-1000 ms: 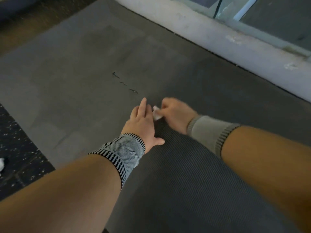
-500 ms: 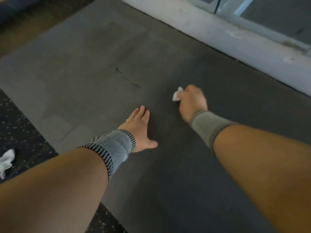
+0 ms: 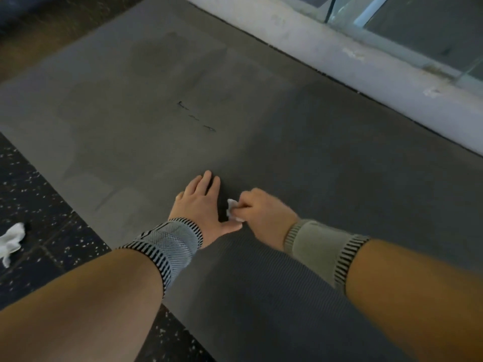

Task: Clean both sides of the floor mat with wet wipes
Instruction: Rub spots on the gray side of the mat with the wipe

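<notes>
Flat dark grey ribbed floor mat [image 3: 261,142], pressed by flat-fingered left hand [image 3: 202,205]; crumpled white wet wipe [image 3: 233,210], at 3 o'clock, pinched in curled right hand [image 3: 264,214].

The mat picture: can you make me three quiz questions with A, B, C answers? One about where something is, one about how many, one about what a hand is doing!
1. Where is the crumpled wipe that nobody holds?
A. on the mat
B. on the speckled floor, left of the mat
C. on the ledge

2. How many wipes can you see?
A. one
B. two
C. four

3. What is the left hand doing?
A. lying flat on the mat
B. squeezing a wipe
C. up in the air

Answers:
1 B, it lies on the dark floor off the mat's left edge.
2 B, one on the floor, one wipe in the right hand.
3 A, its fingers are straight on the mat.
</notes>
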`<state>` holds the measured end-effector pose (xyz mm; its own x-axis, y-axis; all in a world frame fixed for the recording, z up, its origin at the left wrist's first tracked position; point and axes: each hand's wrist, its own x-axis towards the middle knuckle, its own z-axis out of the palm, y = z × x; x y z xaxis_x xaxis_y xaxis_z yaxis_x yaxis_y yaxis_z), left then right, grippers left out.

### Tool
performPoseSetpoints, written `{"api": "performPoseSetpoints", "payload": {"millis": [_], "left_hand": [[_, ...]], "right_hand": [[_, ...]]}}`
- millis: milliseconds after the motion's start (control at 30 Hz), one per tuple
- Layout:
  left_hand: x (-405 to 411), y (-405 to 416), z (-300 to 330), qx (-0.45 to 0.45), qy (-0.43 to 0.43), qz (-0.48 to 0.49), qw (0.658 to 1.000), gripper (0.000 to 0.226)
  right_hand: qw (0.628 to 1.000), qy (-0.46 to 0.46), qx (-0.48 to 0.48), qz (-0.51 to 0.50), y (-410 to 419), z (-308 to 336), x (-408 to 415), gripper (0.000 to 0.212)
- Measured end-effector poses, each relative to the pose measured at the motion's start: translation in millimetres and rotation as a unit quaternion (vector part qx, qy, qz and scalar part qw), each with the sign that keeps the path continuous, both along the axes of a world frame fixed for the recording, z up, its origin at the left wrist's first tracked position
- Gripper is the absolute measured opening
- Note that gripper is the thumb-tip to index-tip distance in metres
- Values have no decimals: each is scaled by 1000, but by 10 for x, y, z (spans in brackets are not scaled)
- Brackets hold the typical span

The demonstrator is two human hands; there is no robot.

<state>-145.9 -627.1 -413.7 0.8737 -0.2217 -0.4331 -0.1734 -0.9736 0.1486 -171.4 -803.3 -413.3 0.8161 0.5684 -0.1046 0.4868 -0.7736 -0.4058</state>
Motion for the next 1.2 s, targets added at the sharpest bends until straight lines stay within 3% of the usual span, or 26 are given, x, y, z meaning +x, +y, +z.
{"api": "performPoseSetpoints", "payload": {"millis": [67,167,200,267,300,333,367,467,533,567,633,700,767,867,933,1000,1067,1133,1200], "left_hand": [[-9,27,-9,3,35,-18,999,126],[-25,55,13,20,36,-38,998,130],[-46,54,26,22,28,-34,999,128],[-132,62,33,21,6,-14,1000,122],[-203,73,29,20,-3,-6,1000,117],[-276,96,24,18,-12,-3,1000,111],[-337,134,11,13,-18,-6,1000,104],[-463,350,-2,-8,-28,-21,999,83],[-527,518,18,-11,-39,-21,999,71],[-561,592,29,-8,-40,-21,999,68],[-631,688,48,-2,-35,-18,999,65],[-680,718,54,-7,-31,-17,999,65],[-717,767,55,-10,-33,-20,999,65],[-782,913,53,-2,-32,-12,999,65],[-803,977,47,3,-27,-4,1000,66],[-804,987,26,2,-29,0,1000,65],[-800,989,-3,-11,-26,3,1000,60],[-779,1030,-24,-21,-15,0,1000,57],[-762,1084,-33,-23,-6,-7,1000,57]], "right_hand": [[993,0,34,-116,-282,-2,194,4],[926,-42,12,-374,-484,-38,314,8],[923,-38,46,-379,-374,-10,204,6],[980,5,24,-195,-26,-16,-132,12],[996,23,-1,-88,50,-22,-276,17],[997,49,-8,-56,11,1,-317,17],[996,53,-9,-72,-120,15,-268,14],[951,-7,-50,-306,-406,-2,-70,24],[936,-39,-23,-349,-181,8,-226,26],[954,-19,-3,-298,58,31,-387,22],[994,19,35,-98,485,59,-762,16],[998,18,44,31,486,52,-782,19],[997,13,22,-76,289,39,-492,21],[933,-22,5,-359,200,-79,-256,23],[949,-2,62,-310,555,-56,-428,14],[990,20,103,-92,871,11,-667,16],[994,-39,68,72,795,74,-519,19],[999,-30,5,-9,513,111,-70,20],[968,-23,-16,-250,253,46,325,20]]}}
